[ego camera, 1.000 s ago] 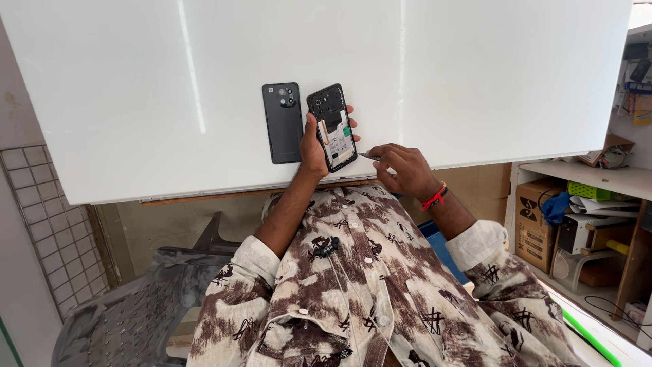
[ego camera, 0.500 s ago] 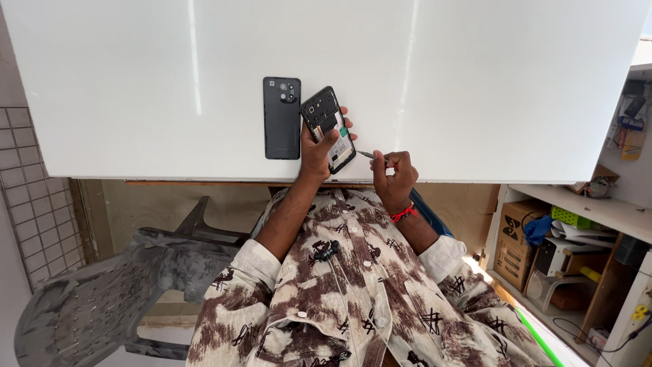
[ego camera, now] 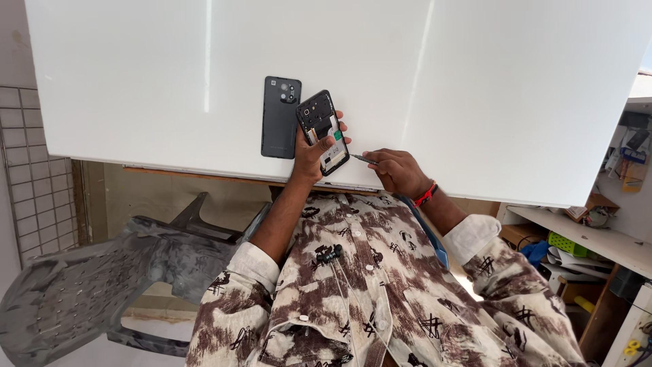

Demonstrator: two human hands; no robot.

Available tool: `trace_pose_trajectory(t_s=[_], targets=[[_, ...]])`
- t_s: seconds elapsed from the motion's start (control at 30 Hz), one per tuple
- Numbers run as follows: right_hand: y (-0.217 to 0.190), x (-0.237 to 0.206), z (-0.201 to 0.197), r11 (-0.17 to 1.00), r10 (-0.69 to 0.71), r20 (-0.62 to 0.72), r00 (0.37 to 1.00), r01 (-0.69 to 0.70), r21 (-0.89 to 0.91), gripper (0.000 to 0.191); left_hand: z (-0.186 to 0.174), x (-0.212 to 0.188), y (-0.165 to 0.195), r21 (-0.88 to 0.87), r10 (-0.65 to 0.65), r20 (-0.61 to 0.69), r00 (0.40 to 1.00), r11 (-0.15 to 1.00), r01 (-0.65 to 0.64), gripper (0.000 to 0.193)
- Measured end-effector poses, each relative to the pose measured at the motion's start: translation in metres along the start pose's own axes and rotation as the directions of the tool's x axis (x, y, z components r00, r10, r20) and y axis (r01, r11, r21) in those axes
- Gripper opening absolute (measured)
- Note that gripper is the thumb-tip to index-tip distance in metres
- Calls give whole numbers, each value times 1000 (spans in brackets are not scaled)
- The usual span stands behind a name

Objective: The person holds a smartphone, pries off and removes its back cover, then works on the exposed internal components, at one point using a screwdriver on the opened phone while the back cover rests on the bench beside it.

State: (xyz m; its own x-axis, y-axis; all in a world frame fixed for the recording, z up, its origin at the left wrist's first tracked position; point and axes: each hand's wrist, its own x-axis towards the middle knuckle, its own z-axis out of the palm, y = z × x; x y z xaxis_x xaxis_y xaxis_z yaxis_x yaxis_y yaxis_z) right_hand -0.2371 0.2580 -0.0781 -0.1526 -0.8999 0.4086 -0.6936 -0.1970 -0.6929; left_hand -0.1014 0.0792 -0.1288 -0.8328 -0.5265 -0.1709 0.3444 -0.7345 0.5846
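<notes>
On the white table point(ego camera: 475, 88) my left hand point(ego camera: 312, 151) grips an opened black phone point(ego camera: 322, 129) with its inner parts showing. My right hand point(ego camera: 395, 171) holds a thin metal tool point(ego camera: 361, 160) whose tip points at the phone's lower right edge. Just left of the phone lies its black back cover point(ego camera: 280, 117), flat on the table, camera cutouts at the top. A red band sits on my right wrist.
A grey plastic chair point(ego camera: 88, 278) stands at the lower left, under the table's edge. Tiled wall point(ego camera: 27, 183) at the far left. Shelves point(ego camera: 598, 238) with boxes, a green basket and clutter fill the right side.
The view has shifted slightly. My left hand still holds the phone, and my right hand with the tool has come a little closer to the phone's lower edge.
</notes>
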Motion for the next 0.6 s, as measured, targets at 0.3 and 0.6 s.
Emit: trace_pose_trajectory(t_s=[0.3, 0.6], targets=[[-9, -5, 22, 896, 379, -197, 904, -412, -168, 35, 9, 0, -2, -10, 21, -61, 998, 1000, -21, 72], [-24, 11, -8, 925, 372, -25, 928, -368, 94, 18, 14, 3, 2, -53, 7, -30, 1000, 999, -9, 76]])
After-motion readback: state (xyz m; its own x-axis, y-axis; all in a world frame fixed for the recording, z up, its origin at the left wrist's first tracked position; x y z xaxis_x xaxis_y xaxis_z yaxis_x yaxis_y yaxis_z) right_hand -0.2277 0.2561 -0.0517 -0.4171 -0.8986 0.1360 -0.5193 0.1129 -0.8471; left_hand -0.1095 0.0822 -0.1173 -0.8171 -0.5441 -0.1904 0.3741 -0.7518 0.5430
